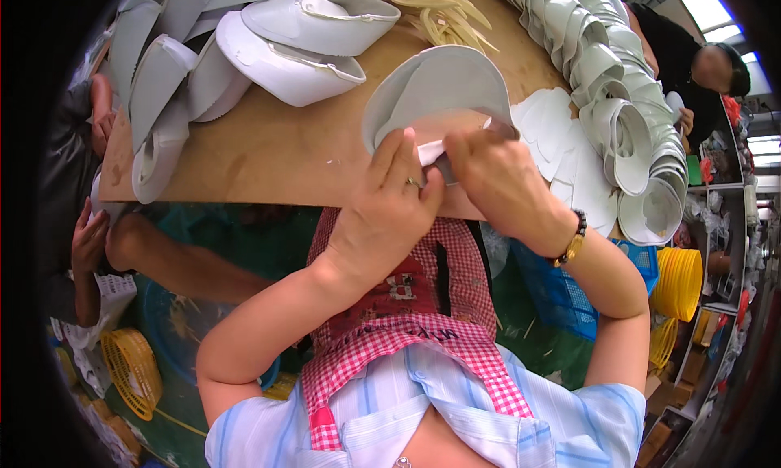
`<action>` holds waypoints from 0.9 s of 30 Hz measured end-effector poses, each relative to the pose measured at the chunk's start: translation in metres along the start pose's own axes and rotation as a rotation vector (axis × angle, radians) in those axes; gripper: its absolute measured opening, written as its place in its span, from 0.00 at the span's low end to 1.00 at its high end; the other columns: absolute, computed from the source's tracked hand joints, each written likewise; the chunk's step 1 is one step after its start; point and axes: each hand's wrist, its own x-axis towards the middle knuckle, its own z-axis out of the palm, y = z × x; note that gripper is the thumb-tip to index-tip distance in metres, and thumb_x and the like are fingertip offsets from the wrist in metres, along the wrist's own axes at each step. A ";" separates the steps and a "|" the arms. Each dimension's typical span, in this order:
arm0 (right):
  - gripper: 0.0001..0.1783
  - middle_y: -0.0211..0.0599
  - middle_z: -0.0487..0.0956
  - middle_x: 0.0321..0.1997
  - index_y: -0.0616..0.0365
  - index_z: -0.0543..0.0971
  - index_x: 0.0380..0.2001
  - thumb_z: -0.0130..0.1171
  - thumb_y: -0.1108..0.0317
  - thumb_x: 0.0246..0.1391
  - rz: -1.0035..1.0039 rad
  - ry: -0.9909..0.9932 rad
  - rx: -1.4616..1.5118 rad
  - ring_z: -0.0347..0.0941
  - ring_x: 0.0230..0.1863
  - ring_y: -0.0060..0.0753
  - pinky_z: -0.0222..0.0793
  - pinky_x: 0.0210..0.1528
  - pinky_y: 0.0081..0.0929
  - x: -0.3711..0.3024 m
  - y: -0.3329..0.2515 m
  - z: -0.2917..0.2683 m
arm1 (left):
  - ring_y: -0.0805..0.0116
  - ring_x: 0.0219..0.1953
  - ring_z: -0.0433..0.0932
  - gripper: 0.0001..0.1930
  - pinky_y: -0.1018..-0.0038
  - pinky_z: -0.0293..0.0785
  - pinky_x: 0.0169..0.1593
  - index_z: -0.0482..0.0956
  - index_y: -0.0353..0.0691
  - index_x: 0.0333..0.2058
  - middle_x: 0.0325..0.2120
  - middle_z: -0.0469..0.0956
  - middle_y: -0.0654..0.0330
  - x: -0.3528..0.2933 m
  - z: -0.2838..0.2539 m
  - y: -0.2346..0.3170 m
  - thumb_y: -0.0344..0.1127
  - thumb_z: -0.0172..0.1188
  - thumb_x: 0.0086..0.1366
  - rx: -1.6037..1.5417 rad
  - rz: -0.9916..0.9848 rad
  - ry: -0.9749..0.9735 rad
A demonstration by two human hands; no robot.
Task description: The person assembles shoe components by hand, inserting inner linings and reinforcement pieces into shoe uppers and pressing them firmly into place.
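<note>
A white shoe upper (446,81) with a grey-white inside stands curved open at the table's near edge. My left hand (382,199), a ring on one finger, grips its near left rim between thumb and fingers. Closed around the near right rim, my right hand (504,179) pinches the white edge beside the left fingertips. Something small and dark shows by the right knuckles; I cannot tell what it is. Flat white rounded pieces (579,171) lie fanned out just right of my right hand.
White shoe uppers (301,53) pile up at the far left, and long nested rows of uppers (626,134) line the right. Tan strips (443,16) lie at the back of the brown table (268,163). Co-workers sit on both sides. A blue basket (561,293) stands below right.
</note>
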 end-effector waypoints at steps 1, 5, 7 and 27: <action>0.14 0.44 0.75 0.35 0.65 0.70 0.34 0.56 0.79 0.40 0.141 -0.041 0.065 0.75 0.36 0.45 0.73 0.34 0.34 0.004 0.000 -0.004 | 0.50 0.53 0.71 0.14 0.60 0.64 0.61 0.78 0.36 0.38 0.42 0.76 0.43 -0.001 0.001 -0.002 0.30 0.56 0.51 -0.033 -0.030 -0.005; 0.17 0.48 0.76 0.32 0.65 0.70 0.36 0.56 0.84 0.37 0.285 -0.032 0.195 0.76 0.33 0.51 0.73 0.34 0.37 0.003 -0.003 -0.009 | 0.52 0.53 0.72 0.14 0.60 0.65 0.60 0.78 0.36 0.38 0.42 0.77 0.47 -0.001 0.004 -0.001 0.29 0.56 0.51 -0.111 -0.082 0.000; 0.17 0.47 0.77 0.31 0.66 0.71 0.36 0.56 0.83 0.37 0.225 0.015 0.190 0.76 0.31 0.51 0.74 0.33 0.37 0.004 -0.002 -0.005 | 0.54 0.52 0.72 0.14 0.60 0.65 0.60 0.78 0.36 0.38 0.41 0.76 0.49 0.001 0.003 -0.004 0.29 0.55 0.51 -0.115 -0.087 0.025; 0.13 0.46 0.77 0.29 0.66 0.73 0.33 0.59 0.78 0.39 0.235 0.004 0.183 0.77 0.30 0.48 0.73 0.31 0.34 0.002 -0.005 -0.003 | 0.58 0.49 0.72 0.12 0.65 0.65 0.59 0.81 0.33 0.32 0.36 0.78 0.52 0.010 0.004 -0.004 0.29 0.57 0.47 -0.063 -0.083 -0.007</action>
